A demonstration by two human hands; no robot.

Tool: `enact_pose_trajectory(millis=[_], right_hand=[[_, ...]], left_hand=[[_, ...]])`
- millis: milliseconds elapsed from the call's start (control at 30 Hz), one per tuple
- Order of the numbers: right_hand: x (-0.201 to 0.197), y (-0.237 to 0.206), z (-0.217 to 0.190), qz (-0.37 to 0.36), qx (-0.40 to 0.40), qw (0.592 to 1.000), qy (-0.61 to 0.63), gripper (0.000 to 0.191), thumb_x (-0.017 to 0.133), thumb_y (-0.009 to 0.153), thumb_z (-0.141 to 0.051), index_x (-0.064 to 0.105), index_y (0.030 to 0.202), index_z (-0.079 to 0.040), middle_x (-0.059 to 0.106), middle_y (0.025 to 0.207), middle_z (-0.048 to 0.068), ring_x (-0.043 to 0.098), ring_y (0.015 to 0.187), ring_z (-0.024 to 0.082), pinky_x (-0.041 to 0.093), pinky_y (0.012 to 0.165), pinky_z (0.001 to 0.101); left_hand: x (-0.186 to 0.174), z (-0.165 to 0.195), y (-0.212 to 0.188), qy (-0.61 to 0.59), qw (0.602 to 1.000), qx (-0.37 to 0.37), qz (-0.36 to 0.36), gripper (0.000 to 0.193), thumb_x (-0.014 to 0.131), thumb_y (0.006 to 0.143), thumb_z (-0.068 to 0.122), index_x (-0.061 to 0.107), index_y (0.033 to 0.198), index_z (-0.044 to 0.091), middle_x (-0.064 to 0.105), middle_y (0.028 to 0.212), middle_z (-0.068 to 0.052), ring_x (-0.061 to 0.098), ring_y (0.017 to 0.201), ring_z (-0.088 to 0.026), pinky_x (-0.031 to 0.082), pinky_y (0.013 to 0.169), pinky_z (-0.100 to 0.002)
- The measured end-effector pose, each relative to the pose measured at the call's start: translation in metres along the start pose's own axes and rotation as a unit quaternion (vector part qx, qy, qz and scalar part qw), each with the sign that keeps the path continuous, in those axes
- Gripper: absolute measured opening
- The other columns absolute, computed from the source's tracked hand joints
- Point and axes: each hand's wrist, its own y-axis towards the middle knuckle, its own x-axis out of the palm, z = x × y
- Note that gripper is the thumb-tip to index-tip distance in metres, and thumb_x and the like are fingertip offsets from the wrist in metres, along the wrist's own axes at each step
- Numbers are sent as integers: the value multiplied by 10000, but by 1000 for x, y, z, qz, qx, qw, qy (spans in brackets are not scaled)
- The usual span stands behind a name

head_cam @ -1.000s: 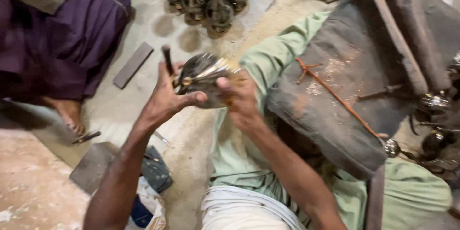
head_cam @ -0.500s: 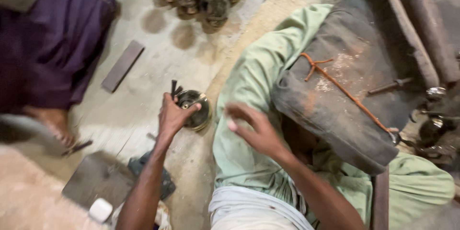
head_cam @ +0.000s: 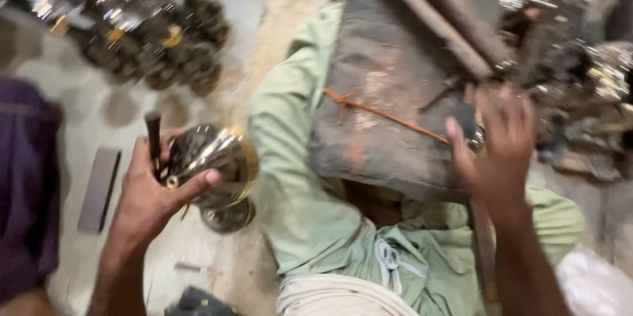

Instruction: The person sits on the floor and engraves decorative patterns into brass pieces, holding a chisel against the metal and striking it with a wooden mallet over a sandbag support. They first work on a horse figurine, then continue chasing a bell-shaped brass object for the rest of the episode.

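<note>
1. Head view, the work: the left hand point(head_cam: 148, 187) carried a shiny, ribbed metal part point(head_cam: 211, 158), rounded and brass-edged, at about 8 o'clock in the frame. It sat above a second round metal piece point(head_cam: 227, 214) resting on the dusty floor point(head_cam: 198, 250). To do this step well, I judged the part needed to be kept level and steady, with the thumb across its face so it could not roll off the palm.

2. Head view, left grip: the fingers were curled closed around the part, the thumb pressed over its front. A dark rod-like handle point(head_cam: 153, 138) stood up between hand and part; whether it belonged to the part could not be told through the blur.

3. Head view, right grip: the right hand point(head_cam: 494, 144) was at 3 o'clock, fingers spread wide and holding nothing. Its fingertips lay at the edge of a worn grey-brown cushion point(head_cam: 389, 98) tied with an orange cord point(head_cam: 382, 113); actual contact could not be told. Reaching should be slow here, since cluttered metal pieces point(head_cam: 593, 72) lay just beyond.

4. Head view, surroundings: a pile of similar dark metal parts point(head_cam: 151, 32) lay at 11 o'clock, well apart from the held one. A flat grey bar point(head_cam: 99, 187) lay at 9 o'clock beside another person's purple garment point(head_cam: 26, 184). The wearer's green trousers point(head_cam: 303, 177) filled the centre.
</note>
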Motion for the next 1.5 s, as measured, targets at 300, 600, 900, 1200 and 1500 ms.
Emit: enact_pose_trajectory(millis=[300, 600, 900, 1200, 1500], right_hand=[[22, 133, 90, -124, -53, 988, 69, 606, 809, 961, -345, 610, 1513, -191, 511, 1506, 262, 509, 1372, 417, 456, 1159, 518], [-2, 137, 154, 15, -136, 988, 65, 643, 842, 950, -239, 575, 1507, -60, 638, 1456, 209, 543, 1391, 427, 415, 1165, 533], [-68, 45, 90, 63, -217, 939, 258, 462, 712, 1027, -181, 510, 1404, -6, 557, 1389, 199, 584, 1231, 334, 479, 1040, 430], [-61, -5, 119, 8, -51, 975, 215, 359, 597, 1021, -35, 643, 1376, -64, 720, 1179, 72, 681, 1029, 192, 493, 911, 326], [10, -85, 152, 48, 276, 805, 523, 285, 582, 1106, -167, 629, 1344, -18, 606, 1033, -12, 495, 860, 45, 423, 757, 209]], left_hand=[[142, 191, 69, 96, 954, 208, -191, 974, 870, 602, 644, 490, 1271, 45, 685, 1196, -164, 699, 1111, -287, 578, 943, -434], [266, 232, 64, 242, 916, 280, -155, 805, 851, 743, 592, 459, 1123, 0, 609, 1077, -231, 660, 929, -369, 567, 767, -536], [240, 284, 23, 367, 825, 322, -285, 326, 583, 966, 199, 481, 1203, -1, 643, 915, -125, 631, 692, -238, 606, 541, -410], [260, 278, 54, 447, 638, 588, -220, 715, 802, 641, 230, 573, 1283, 14, 674, 1191, -224, 621, 1029, -424, 609, 584, -413], [276, 274, 54, 554, 658, 424, -284, 457, 600, 1010, 469, 752, 950, 42, 712, 687, -154, 656, 522, -242, 556, 476, -396]])
